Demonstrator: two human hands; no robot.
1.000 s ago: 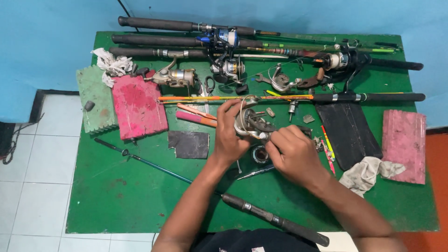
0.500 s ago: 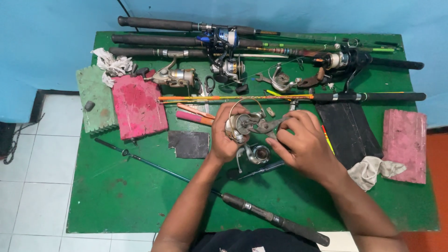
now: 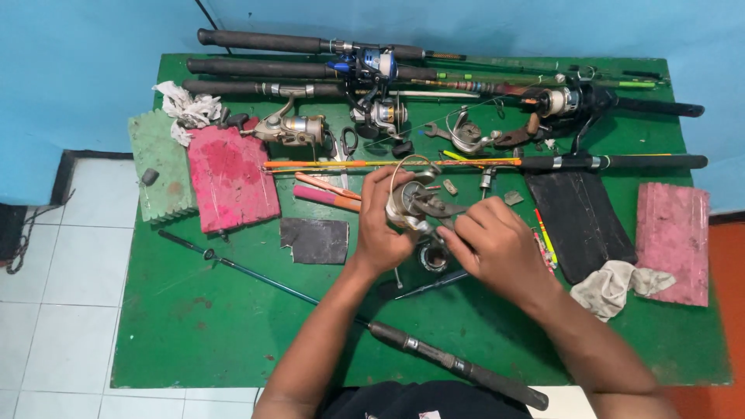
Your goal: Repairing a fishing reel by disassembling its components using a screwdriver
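Both hands' grips close on a fishing reel (image 3: 411, 206) over the green table (image 3: 194, 326); blue wall (image 3: 77, 77) behind.

No packages, labels, signs or screens anywhere here: just bare tools, rods and rags spread over the green worktop (image 3: 194, 326), nothing printed showing.

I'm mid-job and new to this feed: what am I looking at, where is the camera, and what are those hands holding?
One view only, from a camera worn on the person's head, looking down at a green table. No machine: two bare hands. The left hand grips a metal fishing reel; the right hand touches its side with the fingers. Several fishing rods lie along the far edge, another rod near the body. Also there: pink foam blocks, a dark sandpaper piece, a rag.
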